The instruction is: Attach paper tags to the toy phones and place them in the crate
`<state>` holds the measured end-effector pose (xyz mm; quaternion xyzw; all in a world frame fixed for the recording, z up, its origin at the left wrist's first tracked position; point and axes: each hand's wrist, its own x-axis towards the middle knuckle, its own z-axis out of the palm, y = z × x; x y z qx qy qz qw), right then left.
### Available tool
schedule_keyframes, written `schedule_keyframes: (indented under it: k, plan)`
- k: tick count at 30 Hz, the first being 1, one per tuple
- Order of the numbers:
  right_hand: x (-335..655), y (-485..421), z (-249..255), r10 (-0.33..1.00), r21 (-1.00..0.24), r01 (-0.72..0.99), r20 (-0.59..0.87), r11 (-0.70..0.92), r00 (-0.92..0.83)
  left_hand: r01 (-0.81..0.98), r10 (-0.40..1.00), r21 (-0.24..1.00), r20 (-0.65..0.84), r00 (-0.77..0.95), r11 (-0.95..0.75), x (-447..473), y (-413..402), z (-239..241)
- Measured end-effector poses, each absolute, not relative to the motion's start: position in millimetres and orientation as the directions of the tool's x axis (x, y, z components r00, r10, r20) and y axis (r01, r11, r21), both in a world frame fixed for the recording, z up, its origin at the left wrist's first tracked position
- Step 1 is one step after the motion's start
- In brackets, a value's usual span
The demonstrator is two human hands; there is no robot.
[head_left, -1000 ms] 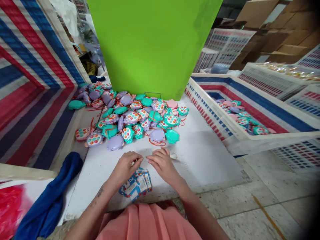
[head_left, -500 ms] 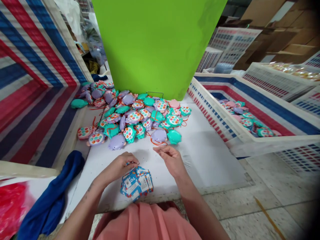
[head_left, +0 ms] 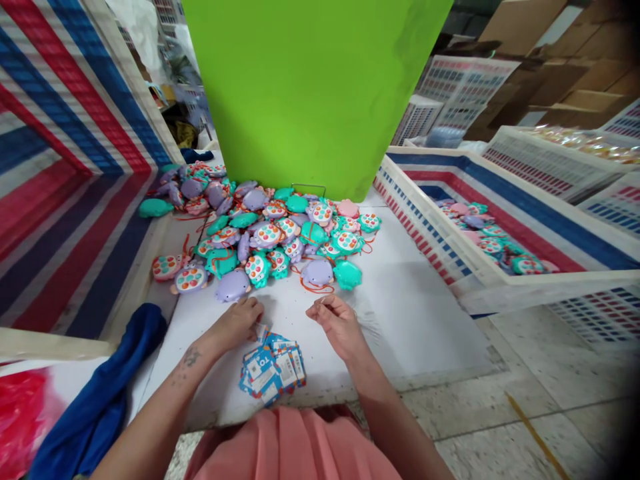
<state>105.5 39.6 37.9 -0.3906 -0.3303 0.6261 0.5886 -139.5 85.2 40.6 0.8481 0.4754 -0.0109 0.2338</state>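
My left hand [head_left: 236, 323] rests on the white table [head_left: 410, 300], its fingers curled round a small white tag just above a fanned stack of blue and white paper tags [head_left: 273, 367]. To the right, my right hand [head_left: 336, 321] hovers with thumb and fingers pinched together on something too small to make out. Just beyond both hands lies a heap of teal, purple and pink plastic animal toys [head_left: 270, 233] with orange strings; the nearest ones are a purple toy [head_left: 233, 285] and a teal toy [head_left: 346, 274].
A big green panel [head_left: 315, 87] stands behind the heap. A striped crate [head_left: 500, 267] at the right holds more toys. Another striped crate [head_left: 65, 200] leans at the left. A blue cloth [head_left: 100, 393] hangs off the table's left corner. Cardboard boxes sit far right.
My left hand has slid up and left, off the tag stack, with one tag in its fingers. My right hand has lifted off the table and closed into a pinch.
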Motion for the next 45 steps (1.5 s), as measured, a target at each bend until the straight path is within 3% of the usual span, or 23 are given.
schedule_keyframes:
  k: [3,6,8,12,16,21,29,36,45]
  plan:
    - [106,36,35,0.994,-0.944,-0.314,-0.100,-0.107,-0.038,0.774,0.883,0.600,-0.230,0.409,-0.202,-142,83,38]
    - [101,33,38,0.995,-0.996,-0.055,-0.067,-0.071,-0.073,0.528,0.940,0.849,-0.186,0.285,0.008,-134,75,38]
    - [93,30,40,0.996,-0.996,0.086,-0.032,-0.024,-0.089,0.331,0.952,0.935,-0.207,0.224,0.126,-122,68,40]
    - [77,28,41,0.993,-0.947,0.303,0.085,0.105,-0.080,-0.020,0.937,0.957,-0.279,0.210,0.290,-98,54,47]
    - [69,27,41,0.986,-0.885,0.434,0.156,0.166,-0.059,-0.188,0.920,0.916,-0.308,0.241,0.355,-88,48,52]
    - [69,27,45,0.980,-0.815,0.548,0.193,0.185,-0.044,-0.214,0.920,0.909,-0.306,0.244,0.359,-86,46,56]
    - [67,26,46,0.963,-0.664,0.728,0.270,0.172,0.019,-0.083,0.956,0.969,-0.214,0.200,0.234,-77,41,56]
    - [66,25,47,0.953,-0.538,0.813,0.298,0.221,-0.061,-0.042,0.975,0.988,-0.137,0.174,0.147,-75,38,53]
    - [70,29,49,0.958,-0.531,0.828,0.287,0.179,-0.023,-0.094,0.968,0.981,-0.145,0.207,0.168,-75,36,48]
